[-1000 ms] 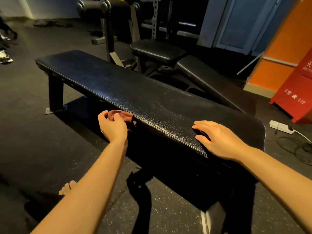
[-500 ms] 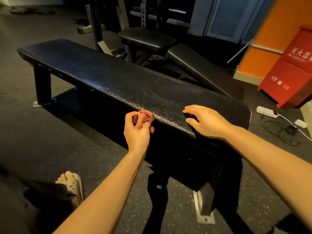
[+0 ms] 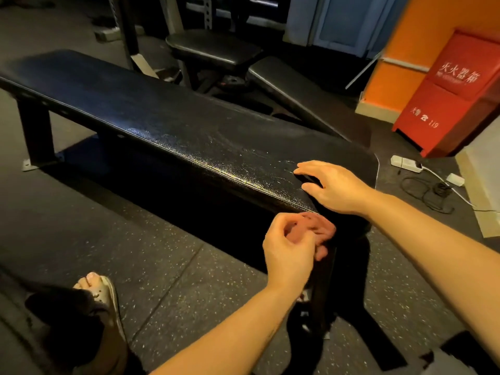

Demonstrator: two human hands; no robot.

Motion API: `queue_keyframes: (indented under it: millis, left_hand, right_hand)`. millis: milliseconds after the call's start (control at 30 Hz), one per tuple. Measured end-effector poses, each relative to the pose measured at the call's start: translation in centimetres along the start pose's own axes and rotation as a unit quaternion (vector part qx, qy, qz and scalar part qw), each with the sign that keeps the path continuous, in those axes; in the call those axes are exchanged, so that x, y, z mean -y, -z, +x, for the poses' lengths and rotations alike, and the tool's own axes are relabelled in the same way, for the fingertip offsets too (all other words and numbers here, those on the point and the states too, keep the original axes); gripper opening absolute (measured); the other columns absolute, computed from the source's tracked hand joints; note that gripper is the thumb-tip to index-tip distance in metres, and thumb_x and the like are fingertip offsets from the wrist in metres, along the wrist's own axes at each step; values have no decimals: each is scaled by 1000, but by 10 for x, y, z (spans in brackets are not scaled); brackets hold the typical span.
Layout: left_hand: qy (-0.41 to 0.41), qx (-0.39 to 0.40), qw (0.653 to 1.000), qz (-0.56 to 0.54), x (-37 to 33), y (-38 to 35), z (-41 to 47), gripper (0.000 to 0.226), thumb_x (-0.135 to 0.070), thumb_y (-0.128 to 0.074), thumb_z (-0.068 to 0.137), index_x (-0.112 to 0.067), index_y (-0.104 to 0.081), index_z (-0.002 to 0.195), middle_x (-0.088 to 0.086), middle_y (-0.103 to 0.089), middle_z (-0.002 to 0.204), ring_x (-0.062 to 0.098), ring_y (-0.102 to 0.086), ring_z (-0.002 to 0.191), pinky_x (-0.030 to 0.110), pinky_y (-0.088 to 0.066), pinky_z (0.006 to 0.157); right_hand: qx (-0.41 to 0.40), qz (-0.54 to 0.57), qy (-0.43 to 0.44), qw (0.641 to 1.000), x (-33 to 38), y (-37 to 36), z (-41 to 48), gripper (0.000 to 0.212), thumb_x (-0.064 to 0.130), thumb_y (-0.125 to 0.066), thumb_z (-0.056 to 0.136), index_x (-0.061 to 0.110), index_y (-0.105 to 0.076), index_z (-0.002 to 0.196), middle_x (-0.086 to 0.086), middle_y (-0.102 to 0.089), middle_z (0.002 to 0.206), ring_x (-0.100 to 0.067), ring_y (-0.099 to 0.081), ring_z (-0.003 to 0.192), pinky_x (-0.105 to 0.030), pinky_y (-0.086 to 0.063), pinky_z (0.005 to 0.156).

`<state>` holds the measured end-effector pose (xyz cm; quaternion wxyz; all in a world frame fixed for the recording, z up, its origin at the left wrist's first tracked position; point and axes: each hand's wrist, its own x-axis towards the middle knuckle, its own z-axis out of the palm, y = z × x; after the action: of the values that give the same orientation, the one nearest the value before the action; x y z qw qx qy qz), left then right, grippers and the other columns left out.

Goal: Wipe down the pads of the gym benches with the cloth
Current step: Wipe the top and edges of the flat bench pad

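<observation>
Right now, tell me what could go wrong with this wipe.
The cloth is bunched small in the left hand, so it may skip stretches of the bench pad. The right hand rests on the pad, likely leaving that patch unwiped. The power strip lies on the floor past the bench's end: a possible trip.

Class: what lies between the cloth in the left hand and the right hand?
Only the stitched front edge of the bench pad, shown in the head view.
</observation>
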<state>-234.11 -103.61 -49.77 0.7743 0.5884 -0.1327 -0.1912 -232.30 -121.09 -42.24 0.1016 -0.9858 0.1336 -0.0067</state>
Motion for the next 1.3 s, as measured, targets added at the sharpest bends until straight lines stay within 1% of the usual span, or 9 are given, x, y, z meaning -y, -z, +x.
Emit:
queue_keyframes:
  millis: [100, 167, 233, 467, 567, 700, 867, 1133, 1300]
  left_hand:
    - [-17, -201, 979, -42, -23, 22, 35, 17, 16, -55, 85, 4, -55, 97, -7, -72, 71, 1, -70, 64, 11, -51, 55]
    - [9, -243, 966, -88, -30, 40, 61, 18, 12, -56, 89, 2, -55, 103, 10, -74, 92, 14, -76, 76, 32, -63, 68]
    - [39, -236, 969, -68, -28, 39, 63, 16, 2, -63, 90, -6, -56, 103, 20, -71, 108, 35, -74, 89, 49, -63, 79]
    - [37, 21, 994, -98, -3, -11, -6, 18, 13, -65, 77, 6, -59, 93, 7, -77, 88, 24, -76, 81, 24, -58, 59]
    - [83, -54, 982, -163, -28, 16, 26, 21, 13, -62, 79, 9, -62, 99, 22, -75, 92, 46, -73, 69, 40, -60, 59]
    - [33, -213, 970, -108, -43, 49, 69, 29, 13, -63, 80, 14, -55, 108, 23, -73, 90, 33, -70, 61, 43, -61, 54]
    - [45, -156, 986, -33, -26, 48, 47, 13, -1, -70, 89, 0, -70, 102, 10, -77, 86, 27, -77, 76, 37, -63, 62]
    - [47, -293, 954, -30, -66, 171, 175, 18, 9, -73, 72, -7, -75, 81, 2, -74, 70, 2, -65, 53, 15, -47, 42]
    - [22, -350, 935, -55, -84, 238, 241, 20, 6, -71, 77, -11, -77, 83, -3, -74, 66, 4, -66, 52, 19, -49, 42]
  right_hand:
    - [8, -6, 5, 1000, -3, 1, 1, 44, 32, -54, 103, 28, -51, 147, 7, -43, 158, -17, -38, 146, -37, -33, 116]
    - [10, -8, 7, 1000, -1, 1, 2, 44, 32, -52, 104, 27, -50, 147, 6, -44, 157, -18, -39, 145, -40, -35, 117]
    - [0, -9, 2, 1000, 2, 2, 1, 42, 31, -52, 104, 26, -52, 145, 6, -47, 155, -18, -42, 143, -45, -37, 116]
    - [-10, -4, -5, 1000, 11, 7, -1, 39, 27, -55, 101, 24, -56, 140, 7, -53, 147, -19, -49, 135, -43, -41, 111]
    - [-14, -6, -8, 1000, 12, 7, -1, 38, 26, -56, 101, 22, -58, 139, 5, -55, 145, -20, -51, 133, -42, -42, 111]
    - [-37, -4, 8, 999, 26, 7, 13, 32, 26, -55, 102, 21, -63, 132, 2, -62, 133, -22, -56, 124, -46, -45, 107]
    - [-71, 50, 50, 995, 60, -2, 57, 32, 24, -55, 102, 22, -62, 133, 6, -62, 131, -17, -56, 123, -36, -46, 101]
    - [-56, 58, 119, 990, 125, -30, 145, 35, 23, -56, 101, 22, -60, 136, 8, -59, 137, -16, -49, 129, -37, -42, 108]
    - [-63, 56, 126, 988, 163, -44, 192, 35, 25, -56, 102, 23, -59, 136, 8, -59, 137, -16, -49, 128, -42, -42, 108]
